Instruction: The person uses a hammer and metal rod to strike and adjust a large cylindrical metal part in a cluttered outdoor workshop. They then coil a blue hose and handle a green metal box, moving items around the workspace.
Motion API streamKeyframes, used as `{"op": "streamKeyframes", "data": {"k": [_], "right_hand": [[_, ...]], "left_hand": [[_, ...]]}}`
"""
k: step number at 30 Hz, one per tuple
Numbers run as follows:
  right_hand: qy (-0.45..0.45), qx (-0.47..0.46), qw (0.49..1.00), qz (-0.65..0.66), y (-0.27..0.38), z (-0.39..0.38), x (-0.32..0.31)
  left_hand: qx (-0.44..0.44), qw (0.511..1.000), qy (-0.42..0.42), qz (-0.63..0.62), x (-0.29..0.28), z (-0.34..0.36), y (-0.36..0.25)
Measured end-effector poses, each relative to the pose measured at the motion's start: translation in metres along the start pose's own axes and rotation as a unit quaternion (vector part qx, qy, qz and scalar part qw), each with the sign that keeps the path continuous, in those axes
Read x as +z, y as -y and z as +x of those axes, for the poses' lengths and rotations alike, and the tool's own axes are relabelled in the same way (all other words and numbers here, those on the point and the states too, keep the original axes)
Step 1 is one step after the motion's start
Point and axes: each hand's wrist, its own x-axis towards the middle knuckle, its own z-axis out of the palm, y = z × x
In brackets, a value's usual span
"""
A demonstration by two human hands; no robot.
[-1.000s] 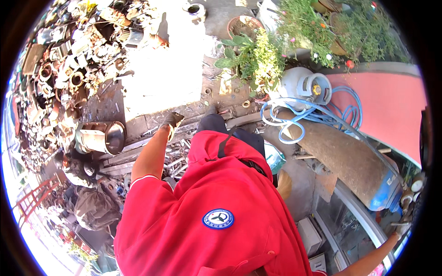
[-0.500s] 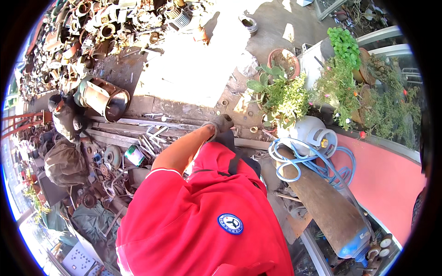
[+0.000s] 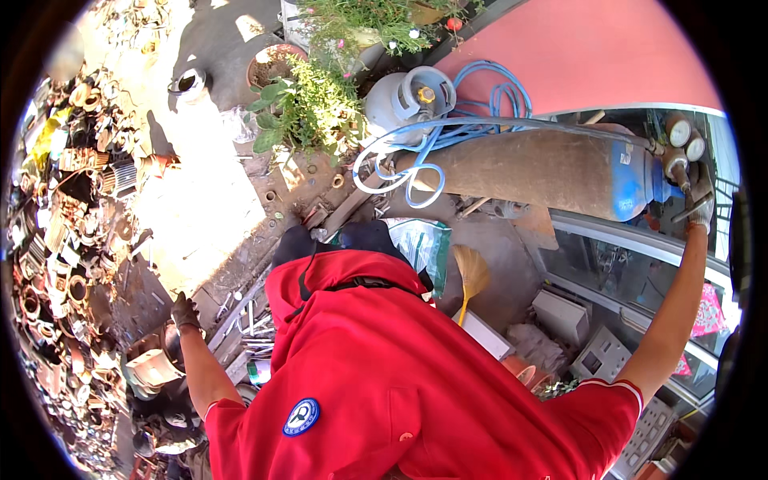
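Note:
My right hand (image 3: 702,214), in a pale glove, is at the far right beside the valve end of a long brown gas cylinder (image 3: 520,171) with a blue top. Its fingers are closed around a short metal bar (image 3: 686,214) next to the pressure gauges (image 3: 680,132). A black hose runs along the cylinder to this end. My left hand (image 3: 185,312), in a dark glove, is held out at the left above the scrap-strewn ground. Its fingers look loosely extended, with nothing visible in them.
A grey gas tank (image 3: 408,104) with looped blue hose (image 3: 432,152) stands by potted plants (image 3: 320,104). A yellow broom (image 3: 472,272) and a white-green sack (image 3: 420,240) lie near my legs. Scrap metal heaps (image 3: 72,280) fill the left, where another person (image 3: 168,412) is partly visible.
My view has turned to the right, toward the cylinder. My left arm, earlier bent with the hand near my knee, is now out to the left. My right hand has come into view.

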Motion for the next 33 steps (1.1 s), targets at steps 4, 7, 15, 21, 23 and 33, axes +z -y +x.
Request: {"op": "streamKeyframes", "data": {"k": [4, 7, 15, 21, 23, 33], "right_hand": [[0.111, 0.012, 0.989, -0.099, -0.061, 0.014, -0.038], [0.129, 0.033, 0.987, -0.095, -0.007, 0.038, -0.003], [0.113, 0.119, 0.977, -0.133, 0.040, 0.005, -0.063], [0.159, 0.233, 0.955, -0.087, 0.110, 0.017, -0.112], [0.038, 0.276, 0.959, 0.040, 0.098, -0.001, -0.109], [-0.424, 0.369, 0.658, 0.501, 0.261, -0.036, -0.145]], "left_hand": [[-0.021, 0.995, 0.093, 0.032, 0.099, -0.010, -0.020], [-0.003, 0.987, 0.153, 0.044, 0.134, -0.035, -0.043], [0.082, 0.901, 0.409, 0.118, 0.324, -0.118, -0.034], [0.052, 0.870, 0.424, 0.245, 0.323, -0.091, -0.008], [0.001, 0.830, 0.476, 0.292, 0.314, -0.029, 0.001], [-0.124, 0.883, 0.374, 0.256, 0.173, -0.003, -0.026]]}}
